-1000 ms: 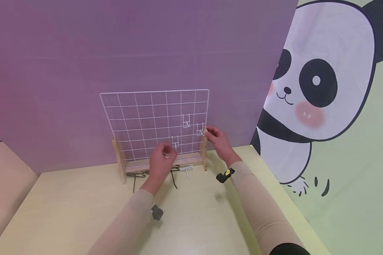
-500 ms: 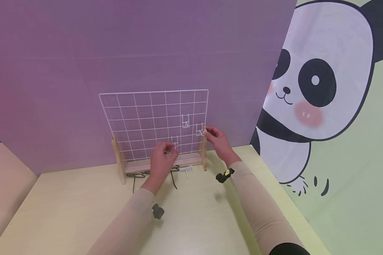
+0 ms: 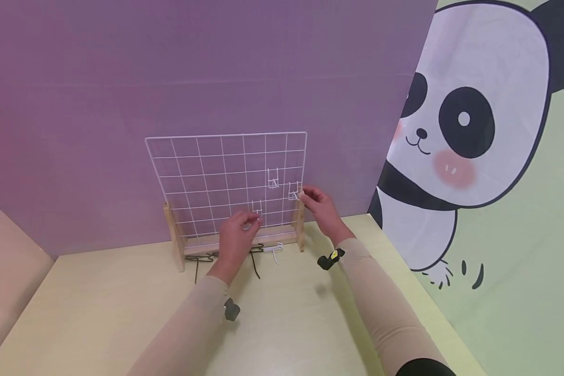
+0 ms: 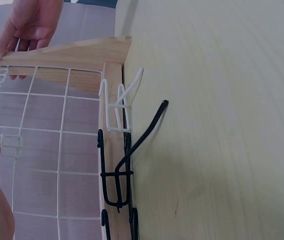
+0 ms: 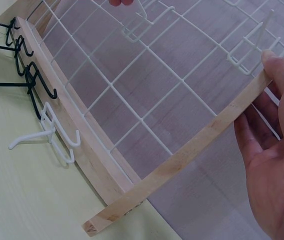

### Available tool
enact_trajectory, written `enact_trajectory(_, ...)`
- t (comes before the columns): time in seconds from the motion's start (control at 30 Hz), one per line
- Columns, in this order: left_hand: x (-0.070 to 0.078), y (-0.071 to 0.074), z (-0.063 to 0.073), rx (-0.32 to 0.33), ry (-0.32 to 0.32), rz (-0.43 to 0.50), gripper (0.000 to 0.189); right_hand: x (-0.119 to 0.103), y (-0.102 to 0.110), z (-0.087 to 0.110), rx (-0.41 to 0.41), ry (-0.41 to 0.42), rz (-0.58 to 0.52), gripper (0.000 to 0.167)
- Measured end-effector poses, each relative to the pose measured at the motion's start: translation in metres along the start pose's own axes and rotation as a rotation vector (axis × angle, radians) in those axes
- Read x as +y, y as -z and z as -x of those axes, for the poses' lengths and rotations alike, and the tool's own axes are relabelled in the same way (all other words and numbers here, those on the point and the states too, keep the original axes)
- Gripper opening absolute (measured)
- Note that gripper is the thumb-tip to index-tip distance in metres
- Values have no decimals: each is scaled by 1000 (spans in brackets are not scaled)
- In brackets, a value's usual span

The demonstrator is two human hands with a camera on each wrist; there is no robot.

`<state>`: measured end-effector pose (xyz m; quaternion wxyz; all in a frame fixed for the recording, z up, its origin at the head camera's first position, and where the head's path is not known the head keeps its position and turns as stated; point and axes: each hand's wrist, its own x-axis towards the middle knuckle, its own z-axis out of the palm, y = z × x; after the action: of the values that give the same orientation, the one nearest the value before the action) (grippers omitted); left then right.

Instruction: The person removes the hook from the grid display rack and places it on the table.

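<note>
- Currently, a white hook (image 3: 257, 211) low on the wire grid (image 5: 141, 119) is pinched by the left hand (image 3: 237, 237).
- The right wooden post (image 5: 178, 156) is gripped near its top by the right hand (image 3: 325, 211).

Left hand (image 3: 237, 235): cut by the left wrist view's left edge; contact with the low white hook (image 3: 257, 211) too small to tell. Black hooks (image 4: 144, 133): partly behind that hand in the head view; one cut by the left wrist view's bottom edge. Right hand (image 5: 279, 160): cut by its wrist view's right edge; fingers partly behind the post (image 5: 182, 154).
</note>
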<state>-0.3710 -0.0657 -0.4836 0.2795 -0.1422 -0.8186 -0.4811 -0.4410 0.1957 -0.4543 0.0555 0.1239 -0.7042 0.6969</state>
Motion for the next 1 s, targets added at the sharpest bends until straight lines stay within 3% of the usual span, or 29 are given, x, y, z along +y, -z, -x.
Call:
enact_trajectory(0.3, -6, 2, -1, 53, -117, -90, 16, 1, 0, -1, -1, 11, 8, 32)
enact_trajectory(0.5, -3, 5, -5, 105, -211, -90, 13, 2, 1, -1, -2, 8, 7, 34)
enact_trajectory(0.83, 8, 15, -4, 80, -108, -19, 13, 5, 0, -4, 9, 14, -9, 34)
enact_trajectory(1.0, 10, 20, -4, 80, -119, -16, 12, 5, 1, -3, 5, 10, 3, 35)
